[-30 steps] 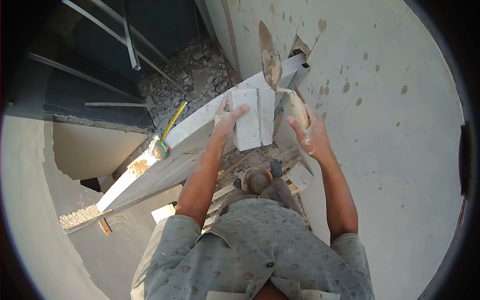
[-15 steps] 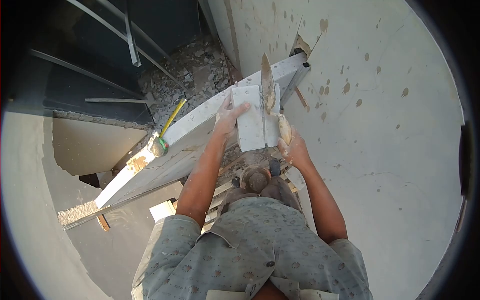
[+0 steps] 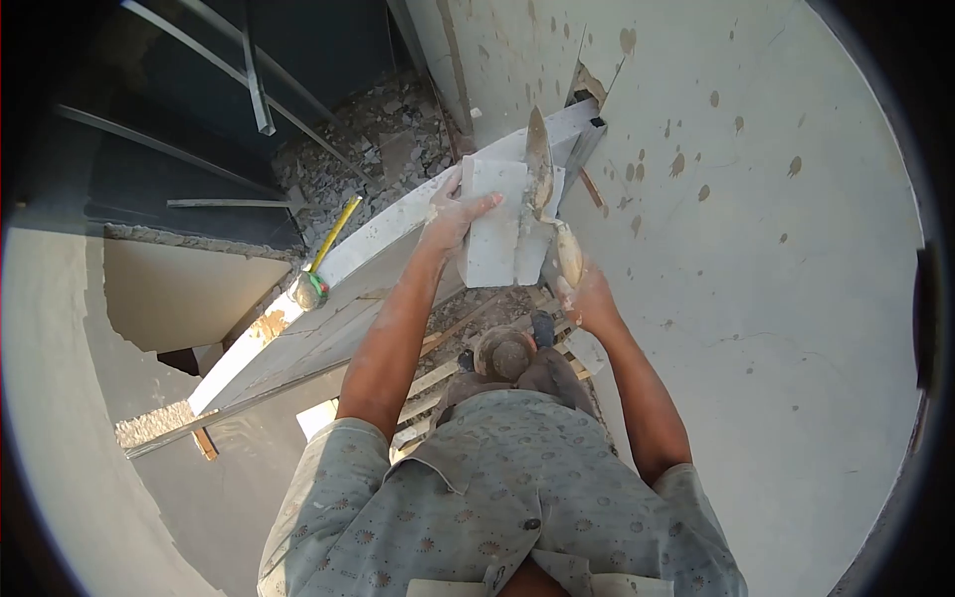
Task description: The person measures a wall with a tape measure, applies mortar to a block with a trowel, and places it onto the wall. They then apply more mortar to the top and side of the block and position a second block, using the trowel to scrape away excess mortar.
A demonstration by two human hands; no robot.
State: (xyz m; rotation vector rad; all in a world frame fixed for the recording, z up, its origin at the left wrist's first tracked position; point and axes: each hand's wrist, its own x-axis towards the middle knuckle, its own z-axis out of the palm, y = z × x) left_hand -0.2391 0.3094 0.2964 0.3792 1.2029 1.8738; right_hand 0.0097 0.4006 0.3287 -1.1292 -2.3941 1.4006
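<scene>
Spattered plaster wall (image 3: 756,279) above rubble-strewn floor (image 3: 383,139).

— Did you catch any writing on the white block (image 3: 494,224) you held, or on the trowel (image 3: 540,164)?

— No. You had no letters, numbers or brand marks in view on either; both showed only mortar smears.

— And the hammer (image 3: 316,279) lying to your left on the ledge (image 3: 298,328)?

— Its head was too small and blurred for you to read anything.
</scene>
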